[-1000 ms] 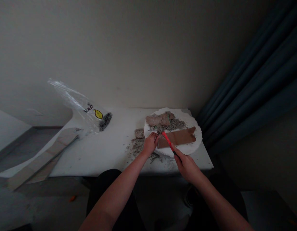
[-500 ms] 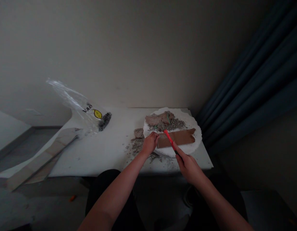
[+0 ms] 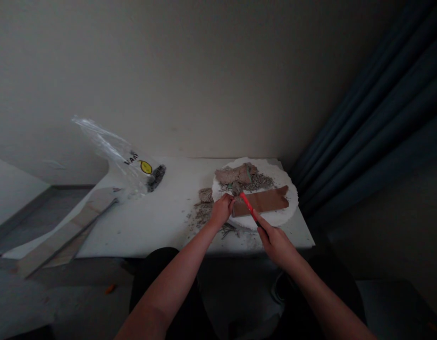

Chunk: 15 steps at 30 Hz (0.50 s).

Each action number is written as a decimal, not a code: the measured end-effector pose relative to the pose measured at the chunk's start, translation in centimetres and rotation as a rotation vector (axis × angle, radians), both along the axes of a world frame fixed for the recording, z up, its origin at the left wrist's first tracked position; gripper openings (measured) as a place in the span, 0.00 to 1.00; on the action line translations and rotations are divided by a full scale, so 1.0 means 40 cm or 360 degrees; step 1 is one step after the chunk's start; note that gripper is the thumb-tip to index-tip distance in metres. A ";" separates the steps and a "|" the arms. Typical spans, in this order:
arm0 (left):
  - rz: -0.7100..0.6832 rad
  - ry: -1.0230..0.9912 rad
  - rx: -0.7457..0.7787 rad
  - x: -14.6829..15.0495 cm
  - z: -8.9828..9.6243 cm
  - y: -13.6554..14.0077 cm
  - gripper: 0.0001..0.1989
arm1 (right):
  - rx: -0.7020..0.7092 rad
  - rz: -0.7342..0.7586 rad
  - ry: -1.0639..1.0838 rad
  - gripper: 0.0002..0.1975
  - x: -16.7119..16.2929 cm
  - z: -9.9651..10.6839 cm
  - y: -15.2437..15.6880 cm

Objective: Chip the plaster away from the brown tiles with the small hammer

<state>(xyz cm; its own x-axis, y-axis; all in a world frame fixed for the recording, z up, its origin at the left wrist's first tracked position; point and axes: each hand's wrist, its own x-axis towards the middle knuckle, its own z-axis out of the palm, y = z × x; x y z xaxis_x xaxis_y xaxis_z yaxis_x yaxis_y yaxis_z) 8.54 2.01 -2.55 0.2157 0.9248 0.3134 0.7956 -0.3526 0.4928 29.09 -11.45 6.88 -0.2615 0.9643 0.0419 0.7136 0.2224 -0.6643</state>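
My right hand (image 3: pixel 277 241) is closed around the dark grip of a hammer (image 3: pixel 248 204) with a red shaft. Its grey head blends into the rubble, so its outline is unclear. Close to the hammer head, my left hand (image 3: pixel 222 208) is closed with the fingertips pinched; what they hold is hidden. A flat brown strip (image 3: pixel 263 201) lies under the shaft on a round white foam slab (image 3: pixel 291 210). Behind it on the slab rests a cracked, greyish-brown chunk (image 3: pixel 234 175) with a green edge, beside a heap of grey crumbs (image 3: pixel 263 182).
Another grey lump (image 3: pixel 205 194) and loose debris (image 3: pixel 200 215) lie left of the slab on the white table (image 3: pixel 147 226). A clear plastic bag (image 3: pixel 131 167) with dark contents stands farther left, near a cardboard piece (image 3: pixel 73 226). A dark curtain (image 3: pixel 374 127) hangs at right.
The camera view has shifted very slightly. Both hands keep nearly the same places, and the hammer head stays low beside the left fingertips.
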 end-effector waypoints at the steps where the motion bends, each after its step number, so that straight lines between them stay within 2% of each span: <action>1: -0.0001 0.0006 -0.0002 0.000 0.001 0.000 0.13 | 0.0007 -0.0016 -0.0008 0.28 0.000 0.003 0.000; 6: -0.0022 0.0031 -0.0024 0.002 0.006 0.001 0.11 | 0.0015 -0.0017 0.0056 0.29 0.004 0.015 -0.003; 12: 0.0069 0.0064 -0.0063 0.005 0.014 -0.004 0.12 | -0.0026 0.0029 0.0079 0.28 0.003 0.002 -0.008; 15: 0.0037 0.0065 -0.0066 0.004 0.014 -0.004 0.12 | -0.0031 0.0008 0.0076 0.29 0.001 0.000 -0.009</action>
